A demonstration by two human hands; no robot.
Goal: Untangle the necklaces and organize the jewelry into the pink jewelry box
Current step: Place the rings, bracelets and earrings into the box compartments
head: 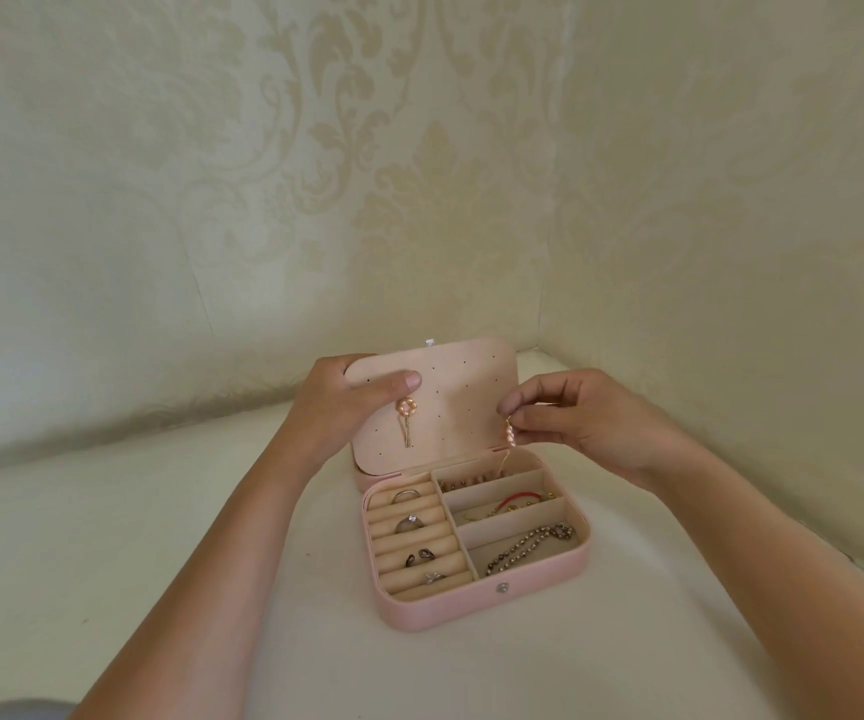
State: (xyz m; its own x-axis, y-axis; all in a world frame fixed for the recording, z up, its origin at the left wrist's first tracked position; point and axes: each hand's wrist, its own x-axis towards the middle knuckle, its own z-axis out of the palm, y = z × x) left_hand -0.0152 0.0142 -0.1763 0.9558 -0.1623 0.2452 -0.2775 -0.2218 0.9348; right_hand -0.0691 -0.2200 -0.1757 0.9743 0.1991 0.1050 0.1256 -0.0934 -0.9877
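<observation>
The pink jewelry box (435,613) lies open on the white surface. My left hand (339,402) grips the left edge of its perforated earring panel (463,402), thumb on the front. A pink pearl earring (407,414) hangs from that panel. My right hand (575,415) pinches a second pearl earring (509,434) at the panel's right edge. Several rings (409,524) sit in the ring rolls on the left. A dark beaded chain (528,545) and a red bracelet (515,498) lie in the right compartments.
Patterned cream walls meet in a corner just behind the box. The white surface (134,537) runs left and toward me. A metal snap (500,589) is on the box's front wall.
</observation>
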